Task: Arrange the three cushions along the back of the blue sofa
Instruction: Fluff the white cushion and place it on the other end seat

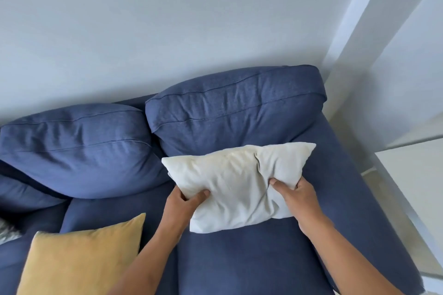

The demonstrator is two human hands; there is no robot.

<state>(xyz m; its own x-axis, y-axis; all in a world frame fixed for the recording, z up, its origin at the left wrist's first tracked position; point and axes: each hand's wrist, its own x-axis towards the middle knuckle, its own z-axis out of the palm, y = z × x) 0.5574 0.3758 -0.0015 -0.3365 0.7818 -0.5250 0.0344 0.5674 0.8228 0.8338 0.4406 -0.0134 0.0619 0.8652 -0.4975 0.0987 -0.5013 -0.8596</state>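
Note:
A cream cushion (235,179) leans against the right back pillow of the blue sofa (239,258), its lower edge on the seat. My left hand (184,203) grips its lower left edge and my right hand (297,196) grips its lower right side. A yellow cushion (81,258) lies on the seat at the lower left, beside my left forearm. At the far left edge a sliver of a grey patterned cushion (7,232) shows, mostly out of frame.
Two plump blue back pillows (79,151) (235,108) line the sofa's back against a pale wall (167,31). The sofa's right arm (374,211) runs along a white wall corner (359,43) and pale floor.

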